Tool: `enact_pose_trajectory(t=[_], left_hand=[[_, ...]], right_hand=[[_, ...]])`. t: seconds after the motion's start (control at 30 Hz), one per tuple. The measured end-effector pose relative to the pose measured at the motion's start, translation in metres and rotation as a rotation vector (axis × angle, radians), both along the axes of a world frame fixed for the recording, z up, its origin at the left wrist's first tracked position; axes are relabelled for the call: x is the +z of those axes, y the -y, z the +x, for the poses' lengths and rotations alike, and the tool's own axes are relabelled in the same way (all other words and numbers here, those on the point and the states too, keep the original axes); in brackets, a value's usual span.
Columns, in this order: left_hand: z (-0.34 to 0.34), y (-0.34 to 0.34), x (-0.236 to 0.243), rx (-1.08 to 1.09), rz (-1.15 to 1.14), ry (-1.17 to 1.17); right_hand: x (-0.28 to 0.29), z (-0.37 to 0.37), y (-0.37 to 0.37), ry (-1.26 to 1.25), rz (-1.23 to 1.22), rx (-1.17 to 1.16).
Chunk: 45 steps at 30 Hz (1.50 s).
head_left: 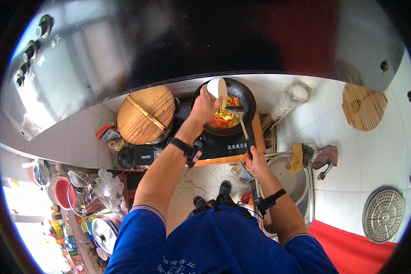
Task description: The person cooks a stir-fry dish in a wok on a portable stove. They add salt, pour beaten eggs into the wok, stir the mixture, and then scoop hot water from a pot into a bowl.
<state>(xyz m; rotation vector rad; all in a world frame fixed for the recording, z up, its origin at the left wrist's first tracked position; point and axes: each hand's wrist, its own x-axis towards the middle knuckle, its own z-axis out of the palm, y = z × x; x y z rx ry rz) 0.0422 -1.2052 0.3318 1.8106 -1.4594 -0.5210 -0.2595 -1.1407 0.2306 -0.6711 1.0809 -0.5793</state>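
My left hand [204,108] grips a small white bowl [217,87] and holds it tipped over the far left part of a dark wok [249,98]. Chopped red, green and yellow food [223,119] lies in the wok. My right hand [257,163] is closed round the black handle of a ladle [244,127]. Its metal shaft slants up into the wok, and the dark head rests at the food. Whether anything is left inside the bowl is hidden.
Left of the wok stands a pot under a round wooden lid [144,114]. A black range hood [205,41] hangs over the stove. At right are a sink basin [290,180], a sponge [297,157] and a wall-hung steamer plate [383,213]. Crowded shelves with a red bowl [65,192] fill the left.
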Motion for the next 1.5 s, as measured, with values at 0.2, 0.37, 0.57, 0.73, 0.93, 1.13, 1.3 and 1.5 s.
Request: enact_pose_trajectory(t=[0.2, 0.37, 0.57, 0.73, 0.93, 1.13, 1.3, 1.5], left_hand=[[0.008, -0.037, -0.011, 0.066, -0.059, -0.451], [0.022, -0.088, 0.006, -0.111, -0.218, -1.423], [0.039, -0.176, 0.026, -0.169, -0.312, -1.595], [0.056, -0.288, 0.016, -0.086, -0.406, -1.663], [0.058, -0.433, -0.031, 0.127, -0.498, -1.559], [0.021, -0.586, -0.098, 0.403, -0.482, -1.569], [-0.038, -0.695, -0.136, 0.742, -0.615, -1.671], [-0.117, -0.814, -0.175, 1.301, -0.928, -1.616]], right_hand=[[-0.013, 0.001, -0.001, -0.303, -0.185, 0.02], [-0.03, 0.016, 0.004, -0.478, -0.423, 0.057], [-0.015, 0.027, -0.009, -0.259, -0.073, 0.07], [-0.008, 0.032, -0.061, -0.331, -0.106, 0.219], [-0.033, 0.033, -0.185, -0.384, -0.036, 0.362], [-0.073, 0.066, -0.274, -0.56, -0.084, 1.021], [-0.088, 0.116, -0.276, -0.678, -0.267, 1.403], [-0.109, 0.185, -0.279, -0.736, -0.394, 1.532]])
